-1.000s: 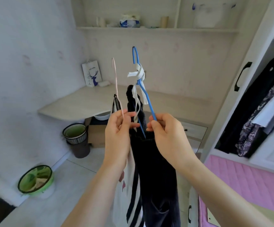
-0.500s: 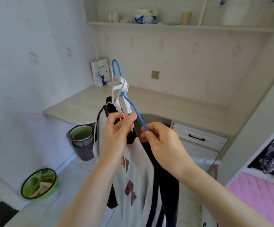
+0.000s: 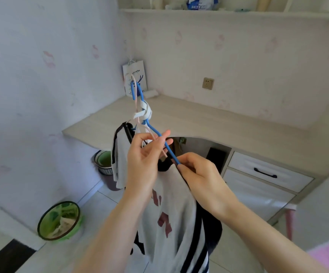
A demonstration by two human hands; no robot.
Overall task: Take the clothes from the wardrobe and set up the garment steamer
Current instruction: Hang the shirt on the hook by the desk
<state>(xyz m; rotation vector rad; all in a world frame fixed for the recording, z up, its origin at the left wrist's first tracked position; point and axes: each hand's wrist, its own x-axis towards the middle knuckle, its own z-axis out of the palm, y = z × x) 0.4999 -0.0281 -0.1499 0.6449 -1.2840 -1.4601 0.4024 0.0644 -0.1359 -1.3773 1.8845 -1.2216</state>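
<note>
Two hangers are held up in front of the desk (image 3: 209, 123). The blue hanger (image 3: 155, 133) is pinched at its arm by the curled fingers of the right hand (image 3: 201, 174); the pink hanger (image 3: 135, 99) is pinched between thumb and fingers of the left hand (image 3: 146, 156), its upper fingers straighter. The two hooks lie together, and a white strap (image 3: 145, 113) is knotted round the blue neck. One white shirt (image 3: 171, 213) with black stripes and red letters hangs from them, a dark garment (image 3: 212, 227) behind it.

Open floor is seen at lower left, bounded by the wall and the desk's curved edge. On the desk one paper bag (image 3: 135, 75) is printed with words ending in "coffee"; the rest is blurred. Two drawers (image 3: 266, 172) are seen, one socket (image 3: 208, 83), one green basin (image 3: 60, 220) and one bin (image 3: 103, 162).
</note>
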